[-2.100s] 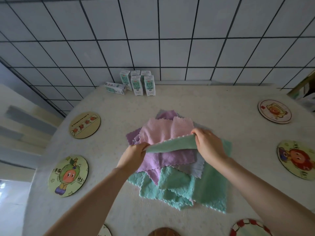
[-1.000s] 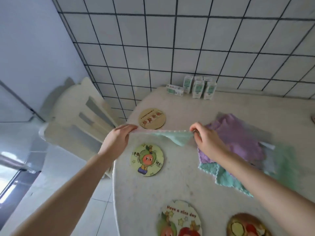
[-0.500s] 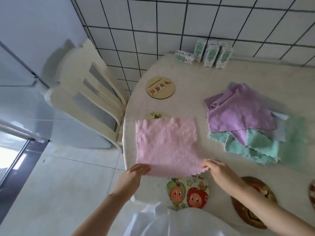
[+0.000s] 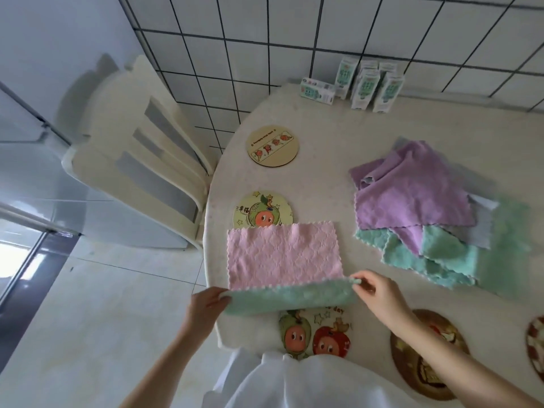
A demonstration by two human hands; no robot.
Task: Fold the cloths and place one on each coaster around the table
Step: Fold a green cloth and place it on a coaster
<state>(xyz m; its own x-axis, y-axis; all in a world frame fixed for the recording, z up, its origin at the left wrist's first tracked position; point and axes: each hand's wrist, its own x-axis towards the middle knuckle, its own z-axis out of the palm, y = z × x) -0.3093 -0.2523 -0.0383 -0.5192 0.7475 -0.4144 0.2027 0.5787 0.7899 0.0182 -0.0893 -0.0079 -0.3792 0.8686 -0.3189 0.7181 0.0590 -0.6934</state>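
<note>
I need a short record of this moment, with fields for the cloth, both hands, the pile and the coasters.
pink cloth: lies spread, near edge lifted, green underside showing
left hand: pinches its near left corner
right hand: pinches its near right corner
pile: unfolded cloths, purple on top
coasters: five visible; pink cloth overlaps the yellow coaster

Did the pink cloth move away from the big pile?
Yes. The pink cloth went left, away from the cloth pile, to the table edge, overlapping the green fruit coaster.

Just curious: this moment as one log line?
step: folding | cloth: pink-green, near edge lifted | left hand: pinches corner | right hand: pinches corner
</note>
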